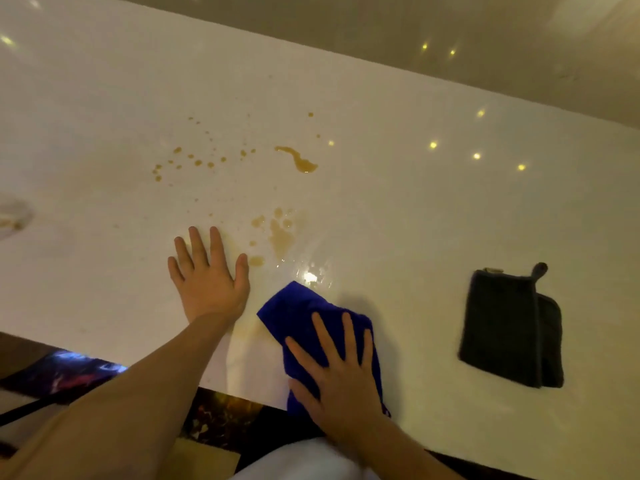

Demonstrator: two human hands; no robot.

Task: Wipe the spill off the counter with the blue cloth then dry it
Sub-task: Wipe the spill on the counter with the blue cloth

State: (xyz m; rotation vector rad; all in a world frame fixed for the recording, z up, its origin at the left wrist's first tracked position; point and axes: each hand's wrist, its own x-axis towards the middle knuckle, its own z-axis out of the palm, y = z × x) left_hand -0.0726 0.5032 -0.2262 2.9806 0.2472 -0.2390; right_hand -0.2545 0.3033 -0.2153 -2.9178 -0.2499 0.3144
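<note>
A brown spill lies in puddles and drops across the middle of the white counter, with a smeared wet patch nearer me. The blue cloth lies bunched at the counter's near edge. My right hand presses flat on top of it, fingers spread. My left hand rests flat on the bare counter just left of the smeared patch, holding nothing.
A folded dark grey cloth with a hanging loop lies on the counter to the right. A pale round object shows partly at the left edge. The counter's near edge runs under my forearms.
</note>
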